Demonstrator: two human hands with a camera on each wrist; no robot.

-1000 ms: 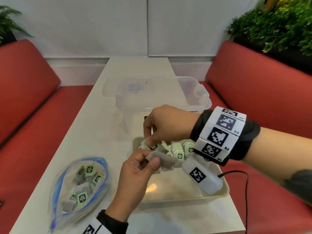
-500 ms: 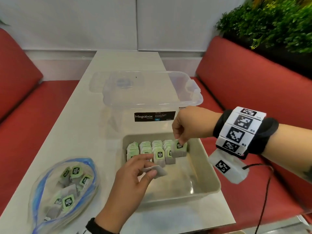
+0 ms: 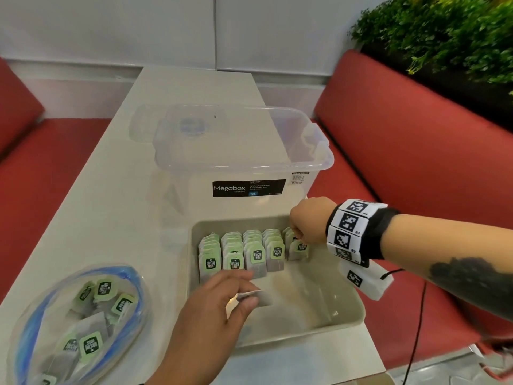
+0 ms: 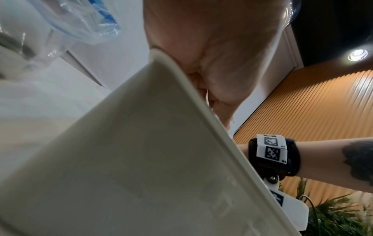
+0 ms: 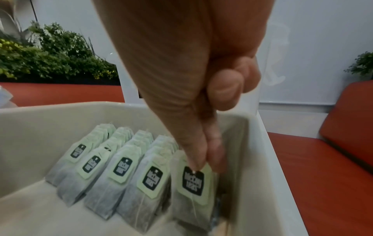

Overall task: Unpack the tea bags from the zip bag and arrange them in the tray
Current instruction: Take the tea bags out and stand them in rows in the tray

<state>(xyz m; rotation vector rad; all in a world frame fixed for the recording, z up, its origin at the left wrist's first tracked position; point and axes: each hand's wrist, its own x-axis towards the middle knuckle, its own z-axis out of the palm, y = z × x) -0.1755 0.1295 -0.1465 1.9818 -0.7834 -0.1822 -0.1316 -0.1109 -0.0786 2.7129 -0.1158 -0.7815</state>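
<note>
A beige tray (image 3: 347,318) sits at the table's near edge with several rows of green-tagged tea bags (image 3: 236,254) standing along its far side. My right hand (image 3: 301,237) pinches the top of a tea bag (image 5: 191,190) at the front of the rightmost row (image 3: 298,250). My left hand (image 3: 241,295) hovers over the tray's near left part and pinches another tea bag (image 3: 261,297). A clear zip bag (image 3: 80,323) with a blue seal lies to the left of the tray, holding several tea bags. The left wrist view shows the tray wall (image 4: 141,159) up close.
A clear Megabox storage box (image 3: 241,151) stands just behind the tray. Red bench seats (image 3: 416,134) run along both sides of the narrow white table (image 3: 111,212). A green plant (image 3: 444,31) sits behind the right bench. A black cable (image 3: 416,329) hangs from my right wrist.
My right hand carried its tea bag from the middle of the tray to the rightmost row and lowered it there. My left hand stayed over the tray, holding its tea bag.
</note>
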